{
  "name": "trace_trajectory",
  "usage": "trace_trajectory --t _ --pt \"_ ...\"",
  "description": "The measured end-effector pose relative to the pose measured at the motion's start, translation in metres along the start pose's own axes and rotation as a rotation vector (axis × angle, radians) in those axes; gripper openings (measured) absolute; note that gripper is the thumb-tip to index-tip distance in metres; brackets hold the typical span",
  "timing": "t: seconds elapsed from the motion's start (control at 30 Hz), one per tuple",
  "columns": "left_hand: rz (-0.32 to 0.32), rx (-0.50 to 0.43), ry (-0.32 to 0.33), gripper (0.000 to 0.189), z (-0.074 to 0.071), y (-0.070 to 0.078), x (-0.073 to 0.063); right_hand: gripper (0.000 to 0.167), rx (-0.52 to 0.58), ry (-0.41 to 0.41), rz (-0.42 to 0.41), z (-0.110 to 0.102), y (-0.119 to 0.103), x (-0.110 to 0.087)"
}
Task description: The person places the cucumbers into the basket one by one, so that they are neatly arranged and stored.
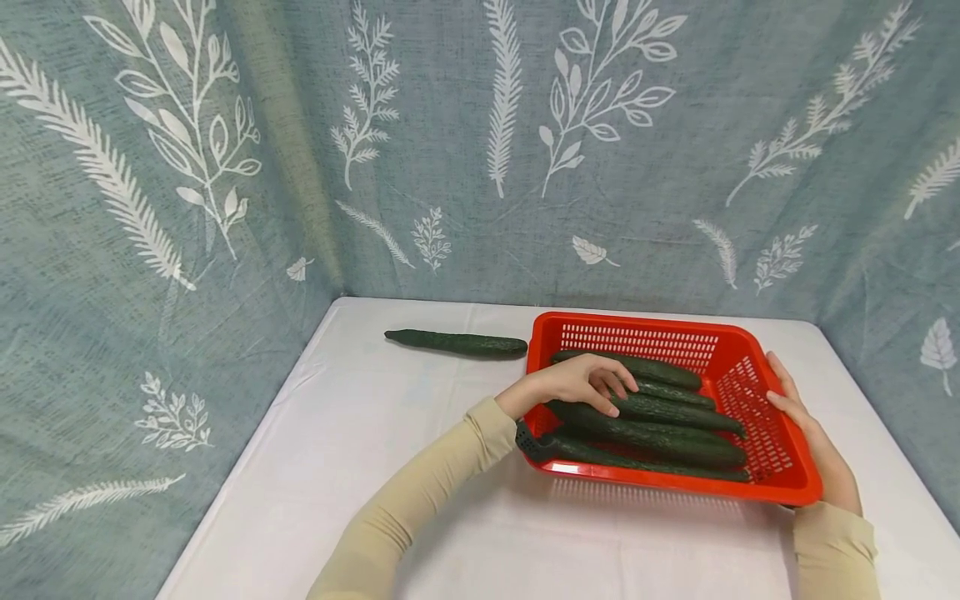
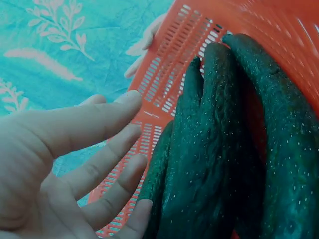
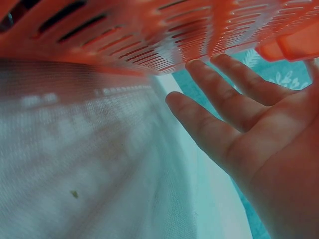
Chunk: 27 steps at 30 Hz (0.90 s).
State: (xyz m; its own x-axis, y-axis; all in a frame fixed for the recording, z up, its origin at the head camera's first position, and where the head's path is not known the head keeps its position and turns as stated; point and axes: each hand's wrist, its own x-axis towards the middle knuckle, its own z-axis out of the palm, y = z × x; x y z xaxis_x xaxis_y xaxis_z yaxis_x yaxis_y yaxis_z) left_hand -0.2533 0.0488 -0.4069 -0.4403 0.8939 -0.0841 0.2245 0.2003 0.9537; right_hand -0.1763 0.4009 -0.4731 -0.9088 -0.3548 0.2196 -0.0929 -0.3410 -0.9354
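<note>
A red plastic basket (image 1: 761,492) with slotted walls holds several long dark-green cucumbers (image 1: 667,432) lying side by side. My left hand (image 1: 581,382) is over the basket's left part, above the cucumbers, with fingers loosely bent and nothing between them. In the left wrist view its fingertips are right beside the cucumbers (image 2: 199,164). My right hand (image 1: 821,446) holds the basket's right end at the rim. From the right wrist, several of its fingers (image 3: 214,127) reach along the outside of the slotted wall, and the cloth shows below the raised basket.
One more cucumber (image 1: 457,342) lies on the white-covered table (image 1: 360,467), left of the basket near the back edge. A blue-green curtain (image 1: 450,150) with white leaf prints hangs behind the table and along both sides.
</note>
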Motion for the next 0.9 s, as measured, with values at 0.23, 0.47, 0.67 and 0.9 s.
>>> trace_trajectory --t 0.23,0.47,0.67,0.9 --pt "0.033 0.033 0.030 0.038 -0.001 0.002 -0.002 0.060 -0.004 -0.010 0.007 0.000 0.000 -0.001" --pt "0.072 0.090 0.059 0.037 -0.009 0.004 -0.008 0.059 -0.038 0.003 0.016 0.000 0.000 0.000" --pt "0.100 0.113 0.083 0.038 -0.016 0.005 -0.016 0.060 0.009 -0.019 0.007 0.000 0.000 -0.001" --pt "0.108 0.144 0.131 0.037 -0.027 0.004 -0.026 0.060 0.004 -0.013 -0.012 0.000 0.000 -0.002"
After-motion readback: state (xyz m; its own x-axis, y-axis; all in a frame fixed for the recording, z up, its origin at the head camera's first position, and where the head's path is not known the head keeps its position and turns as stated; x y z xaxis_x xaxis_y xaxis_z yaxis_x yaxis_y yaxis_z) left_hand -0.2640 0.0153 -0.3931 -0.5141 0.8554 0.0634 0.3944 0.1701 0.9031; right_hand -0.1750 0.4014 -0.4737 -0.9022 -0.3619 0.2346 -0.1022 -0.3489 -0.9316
